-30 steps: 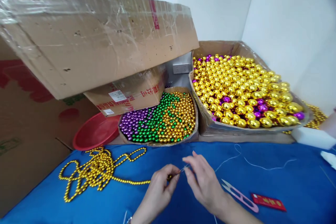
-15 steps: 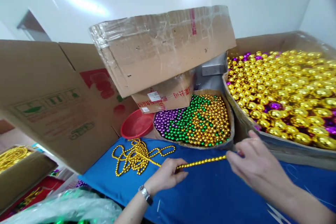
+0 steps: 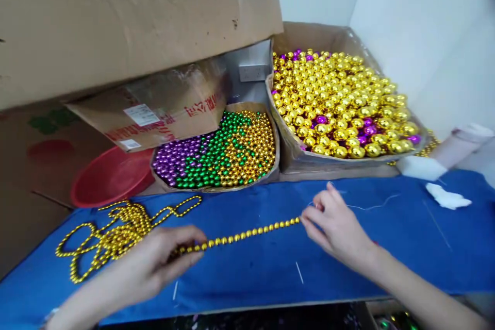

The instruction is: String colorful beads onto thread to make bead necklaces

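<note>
A gold bead string (image 3: 251, 233) stretches between my two hands, just above the blue cloth (image 3: 247, 273). My left hand (image 3: 170, 258) pinches it near the middle of the view, thumb and fingers closed round the beads. At the other end, my right hand (image 3: 328, 219) has its fingertips closed on the last beads, and a thin pale thread seems to trail behind it. Left of my left hand, more of the gold beads (image 3: 116, 229) lie in a loose tangle on the cloth; my left hand and forearm cover part of them.
Behind the cloth stand a carton of purple, green and gold beads (image 3: 216, 160) and a larger carton of big gold balls (image 3: 340, 103). A red basin (image 3: 112, 178) sits left. Cardboard boxes (image 3: 135, 20) overhang the back left. White scraps (image 3: 448, 197) lie at right.
The view has turned right and come closer to the cloth. The bead string stays stretched between both hands, and the gold tangle still lies to the left.
</note>
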A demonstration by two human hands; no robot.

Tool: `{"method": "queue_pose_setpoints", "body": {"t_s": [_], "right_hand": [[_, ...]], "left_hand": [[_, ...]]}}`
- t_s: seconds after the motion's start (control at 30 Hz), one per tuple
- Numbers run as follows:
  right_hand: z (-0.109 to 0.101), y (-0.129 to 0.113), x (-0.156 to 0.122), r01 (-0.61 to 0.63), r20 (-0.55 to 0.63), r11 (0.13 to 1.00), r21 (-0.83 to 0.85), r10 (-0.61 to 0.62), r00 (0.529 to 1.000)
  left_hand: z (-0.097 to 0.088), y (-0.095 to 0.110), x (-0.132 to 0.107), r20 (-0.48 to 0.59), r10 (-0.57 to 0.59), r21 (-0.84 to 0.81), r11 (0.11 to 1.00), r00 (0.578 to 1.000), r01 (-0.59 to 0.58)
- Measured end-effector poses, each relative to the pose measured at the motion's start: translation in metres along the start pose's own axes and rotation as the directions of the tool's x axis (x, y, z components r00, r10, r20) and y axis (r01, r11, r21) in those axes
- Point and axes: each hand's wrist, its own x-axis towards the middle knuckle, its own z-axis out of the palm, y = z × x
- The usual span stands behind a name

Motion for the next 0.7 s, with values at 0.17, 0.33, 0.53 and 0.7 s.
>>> {"method": "queue_pose_setpoints", "body": {"t_s": [0.17,0.33,0.53,0.7], "right_hand": [[0.053,-0.007,-0.065,-0.148,0.134,0.983,0.107,0.134,0.982],[0.070,-0.019,-0.083,-0.213,0.140,0.969,0.128,0.195,0.971],[0.076,-0.026,-0.087,-0.238,0.178,0.960,0.145,0.211,0.961],[0.079,-0.024,-0.091,-0.257,0.218,0.958,0.124,0.226,0.949]], "left_hand": [[0.073,-0.042,-0.017,0.265,-0.133,-0.031,0.989,0.955,0.147],[0.077,-0.056,-0.036,0.275,-0.201,-0.078,0.970,0.940,0.230],[0.080,-0.071,-0.046,0.264,-0.227,-0.127,0.955,0.937,0.267],[0.091,-0.087,-0.051,0.171,-0.260,-0.065,0.960,0.950,0.274]]}}
